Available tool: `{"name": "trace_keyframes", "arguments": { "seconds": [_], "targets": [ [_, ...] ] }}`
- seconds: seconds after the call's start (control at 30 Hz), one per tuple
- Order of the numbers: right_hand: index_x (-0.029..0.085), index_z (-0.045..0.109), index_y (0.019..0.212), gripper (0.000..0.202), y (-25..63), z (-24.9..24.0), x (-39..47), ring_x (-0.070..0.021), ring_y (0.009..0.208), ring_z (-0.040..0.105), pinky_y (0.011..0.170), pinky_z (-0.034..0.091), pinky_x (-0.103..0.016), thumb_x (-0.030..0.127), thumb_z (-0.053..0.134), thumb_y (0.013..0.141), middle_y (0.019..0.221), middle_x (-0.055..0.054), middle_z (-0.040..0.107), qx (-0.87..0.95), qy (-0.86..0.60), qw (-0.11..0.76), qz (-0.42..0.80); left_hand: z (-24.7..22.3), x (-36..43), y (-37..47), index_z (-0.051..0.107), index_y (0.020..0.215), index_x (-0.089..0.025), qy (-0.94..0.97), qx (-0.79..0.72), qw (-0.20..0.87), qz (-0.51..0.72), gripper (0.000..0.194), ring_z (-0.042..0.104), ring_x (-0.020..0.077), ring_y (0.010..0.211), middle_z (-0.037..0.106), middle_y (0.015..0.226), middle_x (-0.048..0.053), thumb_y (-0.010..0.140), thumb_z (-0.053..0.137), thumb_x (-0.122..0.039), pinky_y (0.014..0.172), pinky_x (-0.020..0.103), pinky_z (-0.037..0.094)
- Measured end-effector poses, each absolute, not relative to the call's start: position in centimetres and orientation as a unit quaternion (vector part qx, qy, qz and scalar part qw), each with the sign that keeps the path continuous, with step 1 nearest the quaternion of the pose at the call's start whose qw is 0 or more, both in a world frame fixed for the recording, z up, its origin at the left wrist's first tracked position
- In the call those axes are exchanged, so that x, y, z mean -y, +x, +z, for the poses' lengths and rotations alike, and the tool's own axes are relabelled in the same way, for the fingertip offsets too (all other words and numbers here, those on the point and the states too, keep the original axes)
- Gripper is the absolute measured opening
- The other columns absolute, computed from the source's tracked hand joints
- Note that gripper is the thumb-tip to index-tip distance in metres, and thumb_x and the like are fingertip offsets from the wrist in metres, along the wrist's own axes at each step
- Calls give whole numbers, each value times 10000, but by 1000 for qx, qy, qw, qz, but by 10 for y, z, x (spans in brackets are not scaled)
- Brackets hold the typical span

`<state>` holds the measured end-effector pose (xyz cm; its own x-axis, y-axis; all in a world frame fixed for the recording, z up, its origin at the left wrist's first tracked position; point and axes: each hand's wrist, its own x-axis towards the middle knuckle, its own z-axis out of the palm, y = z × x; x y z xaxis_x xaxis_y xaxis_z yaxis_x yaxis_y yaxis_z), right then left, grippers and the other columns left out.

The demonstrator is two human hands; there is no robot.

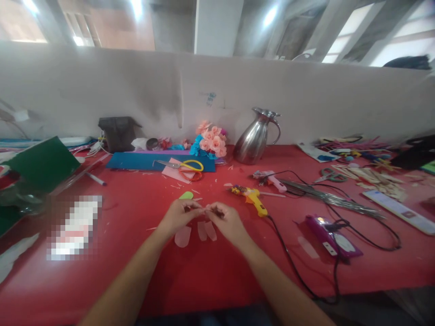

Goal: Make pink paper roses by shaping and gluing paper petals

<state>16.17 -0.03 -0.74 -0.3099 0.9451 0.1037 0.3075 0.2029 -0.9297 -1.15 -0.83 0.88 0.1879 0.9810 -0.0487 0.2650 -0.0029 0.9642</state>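
Observation:
My left hand (pixel 181 215) and my right hand (pixel 222 219) meet fingertip to fingertip above the red table, both closed in a pinch. Whatever lies between the fingertips is too small and blurred to make out. Just below them, pale pink petal-shaped pieces (pixel 182 237) lie flat, with two narrower pink pieces (pixel 207 231) side by side to their right. A light green rounded piece (pixel 186 195) shows behind my left hand. To the right of my right hand rests a yellow glue gun (pixel 252 199), its black cord running toward the table's front edge.
Yellow-handled scissors (pixel 190 165) lie on blue sheets (pixel 136 162) at the back. Pink and blue paper flowers (pixel 212 142) stand beside a steel jug (pixel 253 138). A pink glue gun (pixel 272 180), a purple power strip (pixel 331 237) and a phone (pixel 397 210) lie rightward.

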Motion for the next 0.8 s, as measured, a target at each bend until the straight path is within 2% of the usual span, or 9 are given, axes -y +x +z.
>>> {"name": "trace_keyframes", "arguments": {
  "seconds": [0.13,0.3,0.43,0.53,0.6,0.67,0.73,0.8],
  "targets": [
    [184,595,756,154,162,-5,1,-143,647,601,616,455,-251,325,534,767,685,-13,647,689,-465,363,422,-1,5,-12,667,694,-145,623,-520,445,379,215,585,161,698,666,713,44,722,538,-314,657,251,428],
    [191,596,739,198,169,-1,-2,-142,619,581,579,431,-242,375,528,771,665,-6,635,684,-518,378,349,-9,0,-18,642,663,-156,593,-619,383,345,200,577,156,640,644,649,22,721,516,-300,581,234,394],
    [190,589,771,238,188,4,-12,-157,656,590,627,439,-259,414,509,779,696,-18,637,657,-566,409,284,-7,-3,-37,644,702,-170,553,-707,285,337,178,593,172,700,672,723,52,741,499,-267,611,238,390],
    [194,595,827,237,217,8,-23,-178,721,599,680,439,-289,395,476,793,797,-44,654,647,-628,397,173,-7,-5,-44,646,760,-176,527,-745,215,350,183,591,183,739,678,798,67,751,495,-281,629,248,388],
    [180,591,874,200,239,9,-30,-216,829,595,753,423,-325,323,504,764,887,-76,656,685,-653,311,88,-9,-7,-40,647,777,-173,524,-723,240,380,197,591,172,738,673,795,56,750,503,-305,636,241,396],
    [162,582,919,235,258,8,-36,-249,884,586,777,411,-349,278,540,719,939,-110,646,690,-689,219,30,-12,-11,-28,644,722,-163,540,-675,338,372,188,585,155,676,652,696,34,724,534,-314,605,228,403],
    [153,571,953,274,269,6,-41,-254,869,595,737,418,-334,270,547,707,940,-120,645,684,-715,139,38,-14,-17,-17,635,674,-157,548,-642,422,330,160,557,135,588,614,607,10,693,568,-302,548,218,395],
    [141,561,988,295,273,5,-46,-251,847,607,690,422,-308,252,529,716,923,-126,651,676,-729,86,64,-13,-24,-11,630,663,-154,528,-662,416,330,131,533,118,545,594,576,0,690,570,-267,523,210,386]
  ]
}}
